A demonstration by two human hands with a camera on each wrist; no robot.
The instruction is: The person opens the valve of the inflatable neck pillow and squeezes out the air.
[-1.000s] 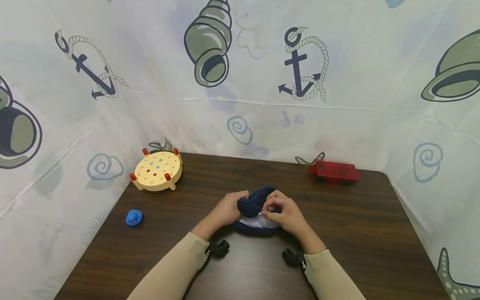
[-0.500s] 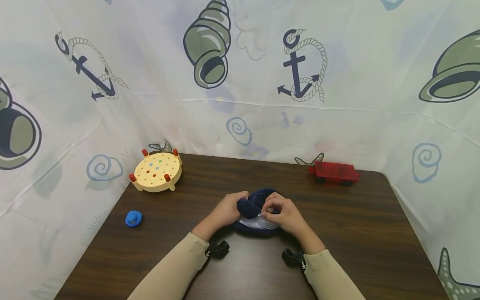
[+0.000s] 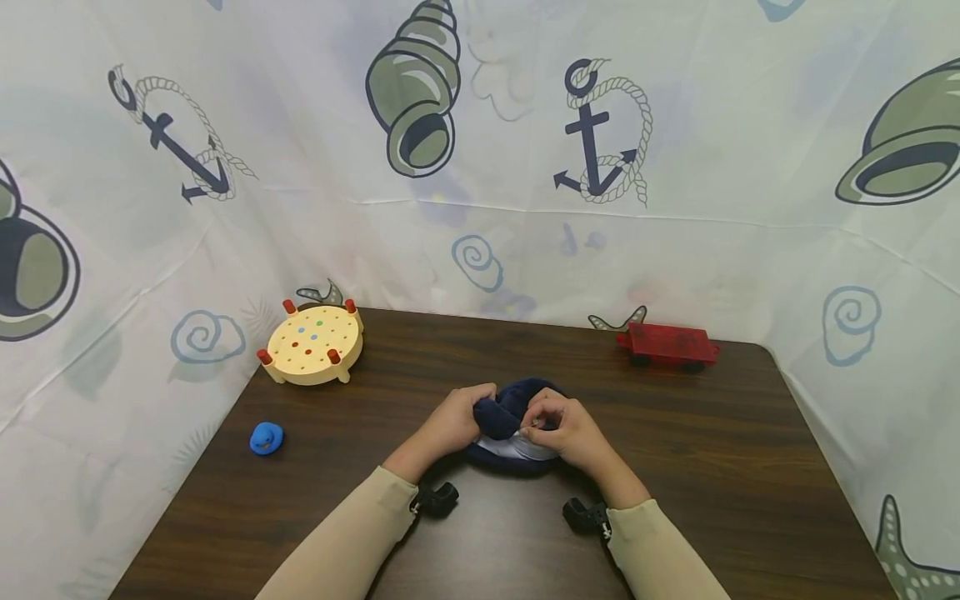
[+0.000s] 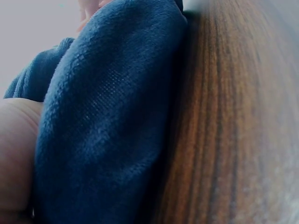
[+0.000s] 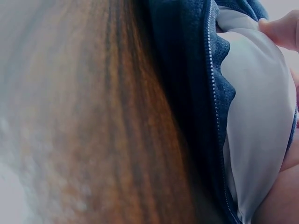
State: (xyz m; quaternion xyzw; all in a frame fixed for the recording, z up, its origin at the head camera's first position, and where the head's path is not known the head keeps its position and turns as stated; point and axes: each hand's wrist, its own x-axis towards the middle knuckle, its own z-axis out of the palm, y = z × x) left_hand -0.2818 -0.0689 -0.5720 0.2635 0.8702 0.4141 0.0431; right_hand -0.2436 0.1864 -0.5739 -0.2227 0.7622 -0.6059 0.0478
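A navy plush cushion [image 3: 497, 417] with an open zipper lies at the table's middle, white fabric [image 3: 516, 447] showing through its opening. My left hand [image 3: 452, 422] grips the cushion's left side, and its plush cover [image 4: 107, 121] fills much of the left wrist view. On the other side, my right hand [image 3: 572, 433] has thumb and forefinger pinched together at the opening; whatever lies between the tips is too small to make out. The right wrist view shows the zipper teeth [image 5: 213, 77] running along the opening, with the thumb [image 5: 282, 31] against the white inner fabric [image 5: 259, 98].
A round cream pegboard toy [image 3: 315, 340] with red-tipped legs stands at the back left of the dark wooden table [image 3: 712, 467]. Nearer sits a small blue rubber duck [image 3: 266, 438]. At the back right is a red toy wagon [image 3: 670, 346]. A printed cloth [image 3: 337, 225] encloses the table.
The view has tilted very slightly. Both hands keep their hold on the cushion, with the right fingers shifting only a tiny bit at the opening.
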